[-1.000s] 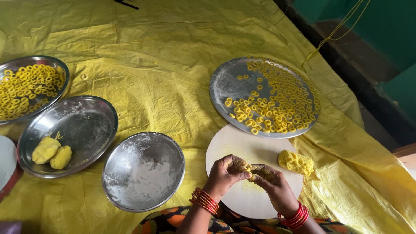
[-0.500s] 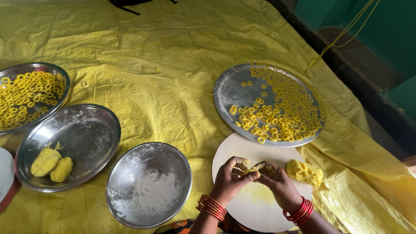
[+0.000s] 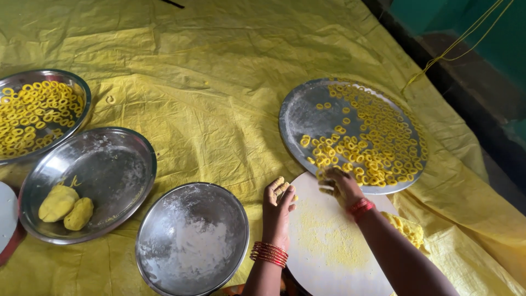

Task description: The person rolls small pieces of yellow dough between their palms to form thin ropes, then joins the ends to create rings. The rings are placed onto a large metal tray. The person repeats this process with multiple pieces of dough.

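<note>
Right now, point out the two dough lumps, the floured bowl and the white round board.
dough lumps [image 3: 57, 203], head view, on the larger lump's top
floured bowl [image 3: 192, 241], head view, on its powdery floor
white round board [image 3: 329, 257], head view, on its bare middle

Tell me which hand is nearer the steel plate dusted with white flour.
Left. The left hand is just right of the floured plate, beside its rim. The right hand is farther right, at the ring-filled tray.
</note>
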